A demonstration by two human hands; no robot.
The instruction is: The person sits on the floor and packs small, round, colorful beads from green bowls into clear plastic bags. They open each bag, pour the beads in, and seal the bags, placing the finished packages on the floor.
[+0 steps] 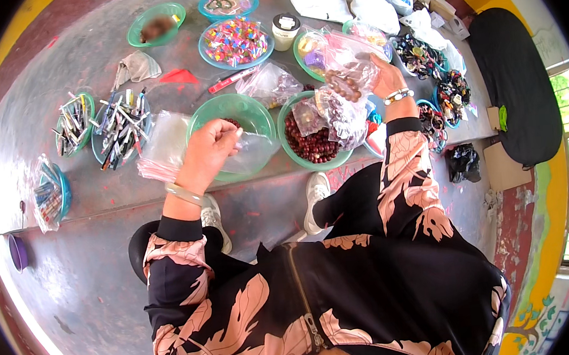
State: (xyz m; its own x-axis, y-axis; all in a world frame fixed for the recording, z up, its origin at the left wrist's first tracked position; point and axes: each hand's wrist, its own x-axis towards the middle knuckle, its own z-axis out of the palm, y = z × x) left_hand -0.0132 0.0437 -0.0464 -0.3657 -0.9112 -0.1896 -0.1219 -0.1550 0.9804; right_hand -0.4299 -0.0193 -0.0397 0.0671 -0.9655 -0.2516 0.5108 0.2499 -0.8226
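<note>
Nearest to the camera is the person's black jacket with pink leaf pattern (349, 293), and the two sleeves reach up toward the grey bench (85, 66). The left hand (209, 150) has its fingers pressed together, pinching the edge of a clear plastic bag (251, 150) that lies over a green bowl (225, 115) — this bowl stands at the front edge of the bench. The right hand (384, 77) is closed around a bunch of clear bags with brown beads (347, 84), held up above a second green bowl of dark red beads (312, 144), just beside the first one. Farther back stands a blue bowl with colourful small pieces (235, 41) and a small white jar (286, 30). At the left side, two bowls hold pens (117, 121) — another bag of pens (47, 191) lies near the bench edge.
</note>
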